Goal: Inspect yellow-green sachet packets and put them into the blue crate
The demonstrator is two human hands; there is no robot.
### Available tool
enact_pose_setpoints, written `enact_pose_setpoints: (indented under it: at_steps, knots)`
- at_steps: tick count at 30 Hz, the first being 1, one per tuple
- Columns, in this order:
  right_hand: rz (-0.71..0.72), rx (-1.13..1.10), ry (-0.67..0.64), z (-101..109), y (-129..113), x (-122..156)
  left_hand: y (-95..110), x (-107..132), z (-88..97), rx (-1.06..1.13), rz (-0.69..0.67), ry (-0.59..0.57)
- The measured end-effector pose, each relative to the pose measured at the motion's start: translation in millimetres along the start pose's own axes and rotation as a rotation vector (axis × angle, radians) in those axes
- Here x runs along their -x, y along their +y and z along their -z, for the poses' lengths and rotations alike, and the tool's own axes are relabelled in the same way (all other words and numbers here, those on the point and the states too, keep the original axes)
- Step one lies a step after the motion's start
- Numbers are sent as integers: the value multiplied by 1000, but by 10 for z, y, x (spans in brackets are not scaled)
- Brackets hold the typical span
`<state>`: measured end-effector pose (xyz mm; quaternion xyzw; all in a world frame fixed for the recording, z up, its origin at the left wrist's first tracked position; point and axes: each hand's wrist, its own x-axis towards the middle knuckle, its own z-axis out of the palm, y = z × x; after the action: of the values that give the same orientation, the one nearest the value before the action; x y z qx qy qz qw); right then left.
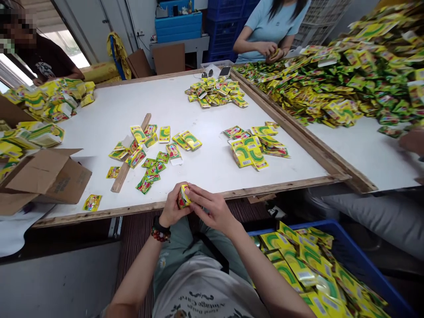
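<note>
Over the table's near edge, my left hand (171, 209) is wrapped round a small yellow box (183, 198) with red and green print. My right hand (212, 207) has its fingertips pressed on the box from the other side, near its end. Part of the box is hidden by my fingers. Just beyond my hands lie several green sachets (151, 173) in a loose heap. Yellow boxes (135, 157) are scattered behind them, some resting on a wooden stick (121, 177). A single yellow sachet (92, 202) lies further left.
The white table (205, 165) has a raised wooden rim. More boxes (253, 148) lie right and at the back. An open cardboard box (49, 174) stands left. A blue crate (357, 260) of yellow packs sits by my right side. People work around; a sachet heap (331, 88) fills the right table.
</note>
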<state>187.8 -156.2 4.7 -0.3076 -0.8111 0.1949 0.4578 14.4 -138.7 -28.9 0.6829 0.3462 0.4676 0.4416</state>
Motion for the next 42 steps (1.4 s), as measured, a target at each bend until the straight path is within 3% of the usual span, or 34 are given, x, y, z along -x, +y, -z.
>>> enact_pose_setpoints:
  at_steps: [3,6,9,15,19,22,26,31,37,42]
  knots:
    - [137,190,-46,22,-6,-23,71,-36,66,-67,32,-75]
    - [201,297,-7,19,-1,-30,147,-68,146,-139,95,-171]
    - [191,304,30,8,3,-31,184,-86,203,-158,122,-245]
    - [217,306,-29,17,1,-36,177,-87,232,-124,121,-321]
    - [65,78,-39,3,-10,-25,169,-83,226,-91,120,-300]
    - [-124,-117,29,-58,-46,0,135,-51,168,-117,99,-219]
    - [-306,-185,162,-198,-121,30,29,54,-1,-250,106,59]
    - [-554,-341,322,-395,-169,1,-79,151,-215,-376,88,207]
    - [-539,-288,439,-618,-183,43,-62,128,-243,-414,63,249]
    - [-381,-50,356,-622,-139,113,-87,145,-214,-460,9,269]
